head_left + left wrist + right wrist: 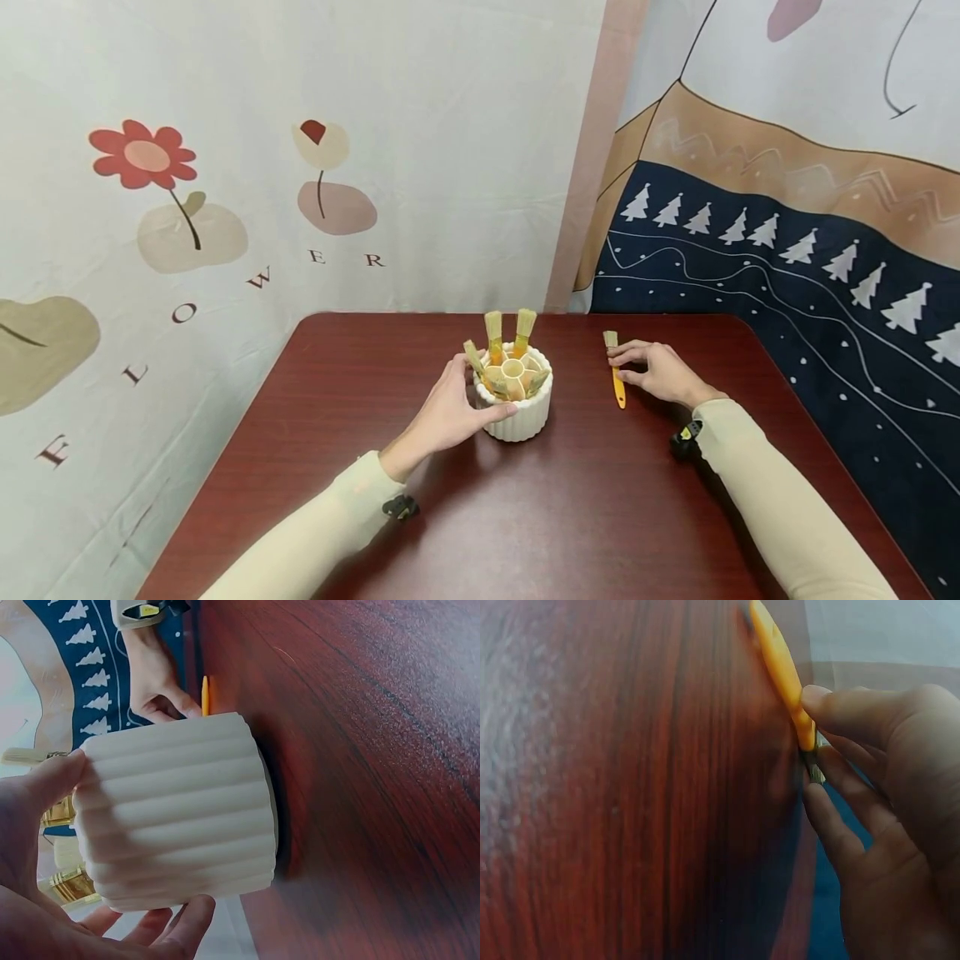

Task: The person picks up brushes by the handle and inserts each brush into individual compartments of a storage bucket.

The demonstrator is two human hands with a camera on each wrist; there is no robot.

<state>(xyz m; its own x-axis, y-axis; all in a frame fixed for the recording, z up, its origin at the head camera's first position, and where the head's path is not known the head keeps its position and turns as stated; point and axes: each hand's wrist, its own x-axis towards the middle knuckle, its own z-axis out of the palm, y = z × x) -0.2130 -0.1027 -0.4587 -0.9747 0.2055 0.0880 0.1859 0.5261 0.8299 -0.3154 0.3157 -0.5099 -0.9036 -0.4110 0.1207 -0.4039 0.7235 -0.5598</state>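
A white ribbed round holder (pixel 522 419) with flower-shaped compartments stands on the table, several paintbrushes in it with bristles upward. Two brushes (pixel 493 327) rise at its back, and another brush (pixel 472 353) leans at its left rim. My left hand (pixel 451 406) grips the holder from the left, thumb on the near side and fingers around the far side; the ribbed wall (pixel 176 814) fills the middle of the left wrist view. To the right, my right hand (pixel 660 375) pinches a paintbrush with a yellow handle (pixel 780 664) near its ferrule. Fingers partly hide its bristles in the right wrist view.
Both hands work over a dark red wood-grain table (pixel 570 517). Behind it hangs a pale cloth (pixel 450 167) printed with flowers and letters. A navy cloth (pixel 750 283) with white trees runs along the right side.
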